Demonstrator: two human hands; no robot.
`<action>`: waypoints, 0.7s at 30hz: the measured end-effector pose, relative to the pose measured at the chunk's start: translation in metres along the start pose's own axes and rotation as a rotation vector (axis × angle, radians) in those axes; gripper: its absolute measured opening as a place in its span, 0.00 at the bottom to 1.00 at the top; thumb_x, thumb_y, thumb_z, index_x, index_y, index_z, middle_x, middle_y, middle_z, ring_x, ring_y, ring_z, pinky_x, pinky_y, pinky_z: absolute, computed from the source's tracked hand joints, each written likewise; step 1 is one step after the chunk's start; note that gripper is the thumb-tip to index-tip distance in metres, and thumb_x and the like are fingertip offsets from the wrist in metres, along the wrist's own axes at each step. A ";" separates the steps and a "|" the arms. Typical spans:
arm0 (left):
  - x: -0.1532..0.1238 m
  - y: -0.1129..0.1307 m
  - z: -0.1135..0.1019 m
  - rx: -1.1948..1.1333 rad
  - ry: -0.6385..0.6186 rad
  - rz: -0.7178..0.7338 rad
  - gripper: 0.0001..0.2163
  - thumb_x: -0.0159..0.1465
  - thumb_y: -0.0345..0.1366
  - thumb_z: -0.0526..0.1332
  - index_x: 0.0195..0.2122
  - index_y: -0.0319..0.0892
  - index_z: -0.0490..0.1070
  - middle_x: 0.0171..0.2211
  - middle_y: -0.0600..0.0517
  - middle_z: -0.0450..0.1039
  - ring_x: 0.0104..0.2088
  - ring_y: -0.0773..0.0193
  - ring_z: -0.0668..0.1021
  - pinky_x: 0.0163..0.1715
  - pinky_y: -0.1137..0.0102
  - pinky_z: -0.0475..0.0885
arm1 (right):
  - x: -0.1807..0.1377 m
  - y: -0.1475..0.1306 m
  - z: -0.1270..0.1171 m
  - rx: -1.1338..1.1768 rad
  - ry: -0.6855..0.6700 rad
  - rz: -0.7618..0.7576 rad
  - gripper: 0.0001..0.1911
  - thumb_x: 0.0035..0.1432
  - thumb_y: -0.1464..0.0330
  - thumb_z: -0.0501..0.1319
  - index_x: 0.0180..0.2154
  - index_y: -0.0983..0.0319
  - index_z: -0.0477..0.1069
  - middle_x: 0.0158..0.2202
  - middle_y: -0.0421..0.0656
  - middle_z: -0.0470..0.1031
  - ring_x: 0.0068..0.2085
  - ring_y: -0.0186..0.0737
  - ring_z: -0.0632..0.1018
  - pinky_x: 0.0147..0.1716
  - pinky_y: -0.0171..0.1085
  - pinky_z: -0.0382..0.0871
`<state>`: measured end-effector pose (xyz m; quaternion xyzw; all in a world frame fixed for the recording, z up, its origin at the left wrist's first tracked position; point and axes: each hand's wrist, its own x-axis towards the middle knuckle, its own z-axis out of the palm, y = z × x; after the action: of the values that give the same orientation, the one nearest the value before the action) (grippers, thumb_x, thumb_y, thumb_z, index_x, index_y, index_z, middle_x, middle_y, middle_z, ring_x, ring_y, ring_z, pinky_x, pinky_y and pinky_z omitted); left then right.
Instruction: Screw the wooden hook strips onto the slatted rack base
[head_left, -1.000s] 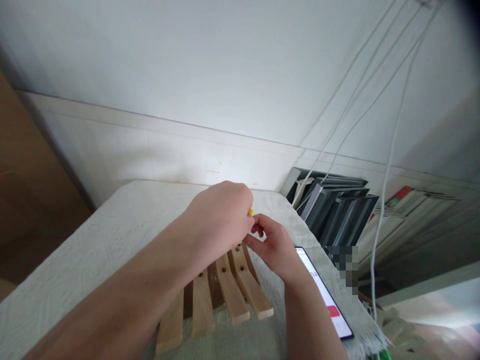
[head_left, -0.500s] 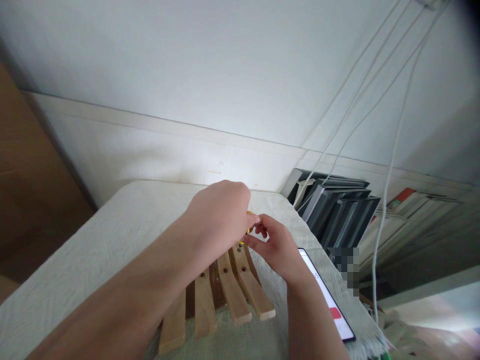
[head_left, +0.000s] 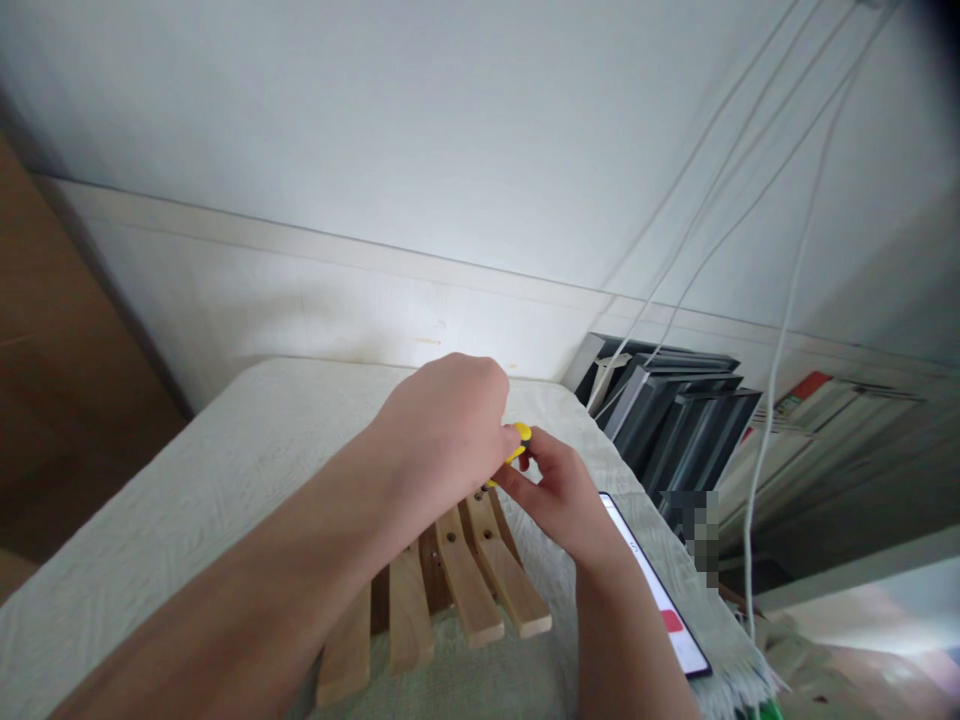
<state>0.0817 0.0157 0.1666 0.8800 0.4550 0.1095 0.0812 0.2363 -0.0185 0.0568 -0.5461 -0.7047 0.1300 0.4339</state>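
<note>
A wooden slatted piece (head_left: 472, 590), like a small xylophone-shaped frame with dark screw holes, lies on the cloth-covered table. My left hand (head_left: 450, 415) reaches across its far end, with closed fingers around a yellow-and-black screwdriver (head_left: 523, 434); only bits of its handle show. My right hand (head_left: 544, 490) comes from the right, its thumb and fingers pinching at the same screwdriver. A metal screw (head_left: 480, 494) shows in the right-hand slat just under the fingers. The screwdriver's tip and the far ends of the slats are hidden behind my hands.
A phone (head_left: 660, 600) with a lit screen lies to the right of my right forearm. Dark folders or frames (head_left: 675, 410) lean at the table's back right. White cables (head_left: 780, 340) hang down the right side. A wall (head_left: 360, 290) stands behind the table.
The screwdriver's yellow-and-black handle now shows more, tilted to the right between my hands. My left hand has shifted slightly right; the wooden piece stays put.
</note>
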 end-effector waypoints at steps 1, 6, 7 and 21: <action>-0.001 0.001 0.000 -0.010 0.004 0.000 0.13 0.56 0.41 0.58 0.37 0.42 0.79 0.33 0.45 0.78 0.31 0.58 0.77 0.27 0.69 0.64 | 0.000 0.000 0.000 0.016 -0.001 0.001 0.06 0.55 0.66 0.61 0.28 0.60 0.67 0.27 0.39 0.69 0.29 0.36 0.68 0.29 0.36 0.61; -0.001 0.002 0.000 -0.008 -0.022 0.013 0.16 0.56 0.46 0.60 0.38 0.41 0.79 0.29 0.46 0.77 0.31 0.57 0.77 0.29 0.69 0.65 | 0.001 -0.002 0.003 0.057 0.003 -0.006 0.06 0.55 0.66 0.62 0.27 0.60 0.68 0.26 0.39 0.69 0.29 0.36 0.68 0.28 0.35 0.60; 0.000 0.001 0.000 0.003 -0.010 0.008 0.16 0.56 0.46 0.59 0.37 0.41 0.79 0.29 0.46 0.77 0.30 0.57 0.77 0.29 0.69 0.65 | 0.002 -0.002 0.004 0.058 0.003 -0.011 0.06 0.55 0.66 0.62 0.28 0.60 0.69 0.25 0.39 0.69 0.28 0.36 0.68 0.28 0.35 0.60; 0.002 0.000 0.002 0.008 0.048 -0.011 0.14 0.56 0.43 0.60 0.35 0.40 0.79 0.23 0.47 0.74 0.25 0.59 0.75 0.23 0.70 0.61 | 0.000 0.002 0.004 -0.040 0.030 0.031 0.05 0.51 0.68 0.63 0.31 0.60 0.69 0.29 0.40 0.72 0.30 0.37 0.69 0.30 0.36 0.63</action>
<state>0.0835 0.0169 0.1648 0.8750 0.4619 0.1283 0.0672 0.2342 -0.0167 0.0527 -0.5675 -0.6920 0.1142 0.4314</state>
